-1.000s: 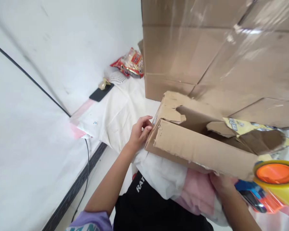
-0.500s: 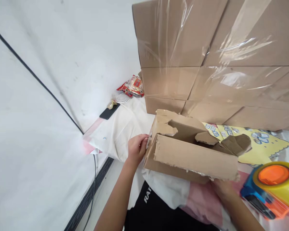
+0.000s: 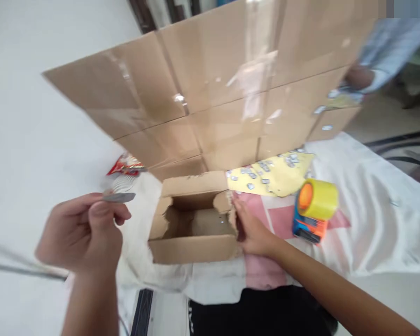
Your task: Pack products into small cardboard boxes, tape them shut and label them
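Note:
An open cardboard box [image 3: 196,249] with torn flaps sits on the cloth in front of me, its inside showing. My right hand [image 3: 254,228] grips the box's right side, fingers along the torn edge. My left hand [image 3: 87,228] is raised to the left of the box, apart from it. Between its thumb and fingers it pinches a small flat grey scrap [image 3: 121,197], too blurred to tell what material it is.
Behind the box stands a tall taped cardboard panel [image 3: 227,126]. A yellow sheet with small pictures [image 3: 283,179] and a yellow tape roll in an orange-and-blue dispenser [image 3: 317,207] lie right. Red packets [image 3: 126,164] lie left. Another person's hand [image 3: 360,77] is at the panel's right edge.
My left hand has left the box's left side and risen leftward with the grey scrap. My right hand now shows at the box's right side. The view has swung right, bringing another person into sight.

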